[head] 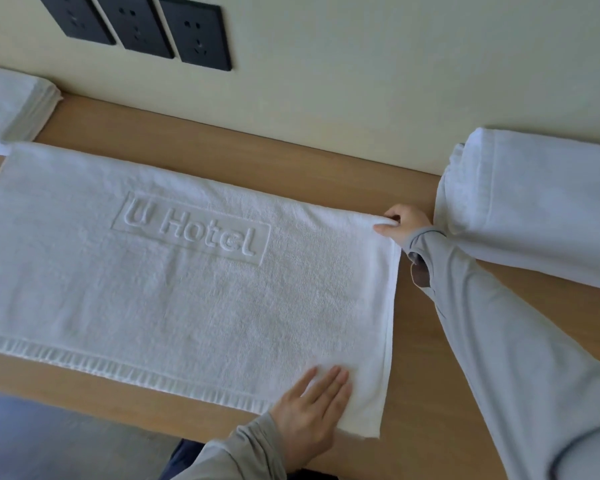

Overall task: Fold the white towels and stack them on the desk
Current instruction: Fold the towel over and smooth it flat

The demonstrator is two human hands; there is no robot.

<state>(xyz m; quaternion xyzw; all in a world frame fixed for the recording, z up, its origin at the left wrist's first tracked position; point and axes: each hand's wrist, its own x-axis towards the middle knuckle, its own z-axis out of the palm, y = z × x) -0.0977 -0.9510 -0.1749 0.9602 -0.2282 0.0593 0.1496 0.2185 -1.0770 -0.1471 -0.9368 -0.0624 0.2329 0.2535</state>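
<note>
The left hand [312, 408] presses flat, fingers straight, on the spread towel [187, 299], while the right hand [404, 225] pinches its far right corner. A fold seems about to begin, so this end should be carried over to the left.

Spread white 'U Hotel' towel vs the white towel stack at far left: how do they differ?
The spread white embossed towel lies flat in the middle; the folded white towel stack sits layered at far left. The spread towel shows a logo; the stack shows none. Both are white terry.
</note>
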